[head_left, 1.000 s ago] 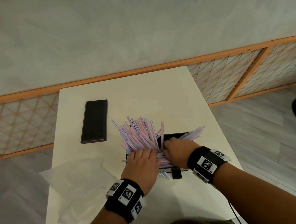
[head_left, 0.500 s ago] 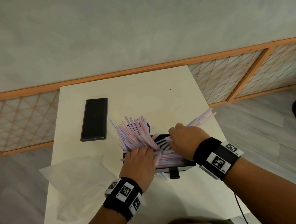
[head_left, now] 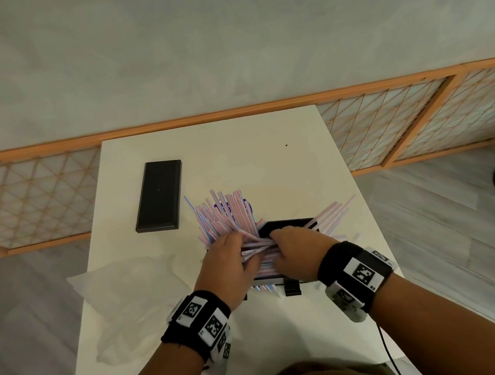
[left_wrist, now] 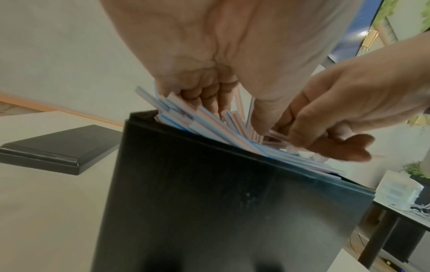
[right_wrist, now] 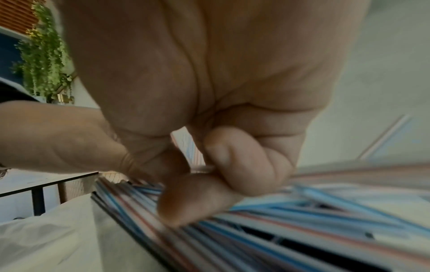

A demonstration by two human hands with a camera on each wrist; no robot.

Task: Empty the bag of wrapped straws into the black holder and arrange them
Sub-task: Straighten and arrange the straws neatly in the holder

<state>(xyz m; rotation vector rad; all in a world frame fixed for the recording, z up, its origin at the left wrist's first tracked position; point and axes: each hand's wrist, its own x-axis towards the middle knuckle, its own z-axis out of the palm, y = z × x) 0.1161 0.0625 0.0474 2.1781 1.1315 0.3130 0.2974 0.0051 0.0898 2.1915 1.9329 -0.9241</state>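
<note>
The black holder point(head_left: 290, 224) stands on the white table, crammed with pink and blue wrapped straws point(head_left: 223, 214) that fan out to the far left and far right. My left hand point(head_left: 233, 257) is curled over the left bundle at the holder's rim. My right hand point(head_left: 292, 249) pinches a few straws beside it. From the left wrist, the holder's wall point(left_wrist: 221, 202) fills the view, with straws point(left_wrist: 200, 121) under my left hand's fingers point(left_wrist: 209, 95) and my right hand point(left_wrist: 325, 128) pinching. From the right wrist, my right hand's fingertips point(right_wrist: 223, 147) squeeze the straws point(right_wrist: 302, 211).
An empty clear plastic bag point(head_left: 128, 297) lies crumpled on the table's left side, also seen as the bag point(right_wrist: 46, 230). A flat black lid point(head_left: 159, 195) lies at the far left. The table's right edge point(head_left: 368, 209) is close to the holder.
My right hand has come back left and toward me, closing in on the left hand. The straws on the right now stick out lower over the table's edge.
</note>
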